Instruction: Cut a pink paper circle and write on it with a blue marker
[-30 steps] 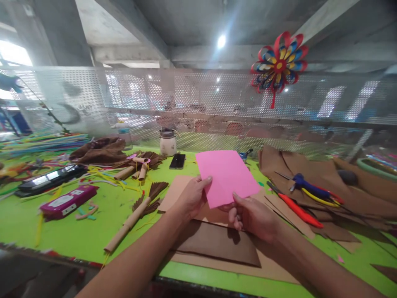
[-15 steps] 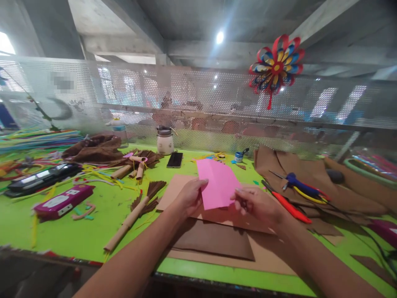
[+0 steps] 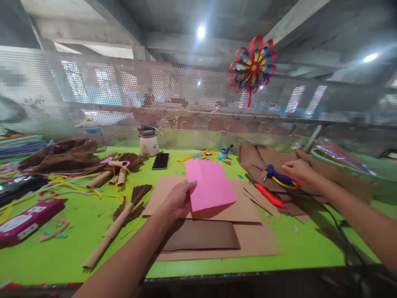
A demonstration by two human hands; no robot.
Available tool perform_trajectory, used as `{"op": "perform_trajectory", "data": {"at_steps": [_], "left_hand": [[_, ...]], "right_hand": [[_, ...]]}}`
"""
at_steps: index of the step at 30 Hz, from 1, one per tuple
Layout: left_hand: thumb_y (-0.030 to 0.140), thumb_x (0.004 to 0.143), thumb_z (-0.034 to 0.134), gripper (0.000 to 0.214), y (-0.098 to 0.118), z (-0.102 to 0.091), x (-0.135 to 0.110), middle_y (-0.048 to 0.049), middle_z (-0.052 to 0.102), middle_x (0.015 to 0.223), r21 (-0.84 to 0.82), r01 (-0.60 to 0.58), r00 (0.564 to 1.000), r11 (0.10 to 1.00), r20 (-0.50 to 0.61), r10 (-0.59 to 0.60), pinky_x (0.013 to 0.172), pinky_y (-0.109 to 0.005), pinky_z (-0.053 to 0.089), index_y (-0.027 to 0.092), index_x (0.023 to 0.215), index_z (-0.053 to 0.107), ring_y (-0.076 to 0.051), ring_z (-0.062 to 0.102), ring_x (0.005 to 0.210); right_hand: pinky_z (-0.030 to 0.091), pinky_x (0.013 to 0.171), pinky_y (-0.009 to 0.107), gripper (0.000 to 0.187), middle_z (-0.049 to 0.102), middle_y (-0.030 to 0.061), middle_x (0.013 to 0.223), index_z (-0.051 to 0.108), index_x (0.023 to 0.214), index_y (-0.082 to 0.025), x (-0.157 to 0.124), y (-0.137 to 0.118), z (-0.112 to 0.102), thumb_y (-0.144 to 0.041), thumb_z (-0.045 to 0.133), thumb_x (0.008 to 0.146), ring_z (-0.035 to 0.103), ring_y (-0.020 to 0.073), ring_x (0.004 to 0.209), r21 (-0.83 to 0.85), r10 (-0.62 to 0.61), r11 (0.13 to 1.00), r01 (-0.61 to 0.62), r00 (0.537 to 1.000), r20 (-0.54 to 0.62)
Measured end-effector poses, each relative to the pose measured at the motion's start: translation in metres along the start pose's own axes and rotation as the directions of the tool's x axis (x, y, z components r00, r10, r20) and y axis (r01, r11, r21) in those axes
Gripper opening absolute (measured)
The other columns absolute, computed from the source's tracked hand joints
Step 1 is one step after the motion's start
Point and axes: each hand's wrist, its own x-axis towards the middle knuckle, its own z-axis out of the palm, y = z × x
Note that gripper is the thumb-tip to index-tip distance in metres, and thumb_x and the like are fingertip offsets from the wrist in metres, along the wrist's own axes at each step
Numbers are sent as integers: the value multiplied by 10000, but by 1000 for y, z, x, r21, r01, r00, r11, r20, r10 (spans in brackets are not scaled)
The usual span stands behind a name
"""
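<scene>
Reaches in from the lower left with the left arm and pinches a pink paper sheet [image 3: 212, 188] by its left edge in the left hand [image 3: 178, 200], with the thumb laid on top and the other fingers mostly hidden. Stretches the right arm in from the right side and holds the right hand [image 3: 297, 170] well apart from the pink sheet, close to a blue-handled hand tool [image 3: 281, 176], with fingers curled toward the thumb; impossible to tell whether touching the tool or grasping anything. Bright pink all over, roughly four-sided, with a faint crease near the left part of the top edge and a lower right corner pointing outward. Raised over a tan sheet [image 3: 158, 194] at mid-table, with shadow along its lower edge. Has dark brown paper [image 3: 201, 236] nearer the front of the green tabletop [image 3: 62, 260], and a red-handled tool [image 3: 269, 196] to the right.
</scene>
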Motion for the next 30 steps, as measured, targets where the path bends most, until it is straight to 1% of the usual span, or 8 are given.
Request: {"op": "perform_trajectory", "data": {"at_steps": [1,3,7,11,17,22,26,30], "left_hand": [[63,829,584,202,1,1,-1,-170,765,887,9,4,1000,1000,-2,-4,704,-314,585,36,993,698,-242,739,756],[72,838,578,187,1,2,-1,-164,765,869,23,11,1000,1000,-4,-11,680,-312,587,42,983,693,-237,737,732],[54,849,557,182,1,2,3,-130,762,802,54,21,1000,998,-8,-21,633,-320,595,63,994,665,-233,733,674],[-3,826,551,240,2,-1,9,-103,767,804,89,10,1000,996,-12,-9,673,-319,607,80,1030,646,-228,740,699],[34,839,573,247,-1,-5,12,-115,772,881,117,6,1000,993,-16,-4,729,-356,615,89,1068,646,-261,747,817],[36,835,563,236,-2,-4,10,-104,771,857,108,11,999,994,-35,-7,706,-345,618,94,1044,657,-249,746,767],[31,841,568,229,0,-2,8,-120,767,857,104,17,999,994,-41,-12,648,-318,610,72,1048,655,-241,742,733],[13,834,571,239,0,-1,8,-112,768,865,68,24,999,997,-40,-22,675,-327,607,91,1041,661,-241,740,747]], "right_hand": [[563,809,377,232,674,70,1109,652,1104,-157,0,14,-3,-323,605,950,664,186,928,-62,52,997,-49,998,35],[555,859,406,274,632,89,1218,620,1193,-181,-3,34,-5,-321,590,959,644,204,1008,-160,130,981,-112,986,106],[555,859,411,301,625,86,1234,615,1211,-181,-11,51,2,-333,601,951,642,219,1025,-236,165,965,-112,961,221],[553,863,419,309,621,86,1244,614,1215,-176,-7,51,13,-338,597,952,639,226,1031,-242,166,964,-108,958,232],[553,863,414,309,615,84,1261,620,1213,-180,1,48,19,-338,600,949,635,230,1041,-228,141,970,-82,957,255],[559,844,417,346,619,72,1250,621,1215,-155,6,49,26,-348,627,929,637,257,1039,-224,100,974,-28,943,318],[555,857,428,343,618,81,1246,609,1227,-159,11,46,29,-343,618,937,637,247,1041,-253,85,967,-6,948,305],[551,870,429,328,619,82,1245,611,1221,-168,14,33,28,-344,607,945,635,242,1047,-280,50,959,38,952,301]]}}
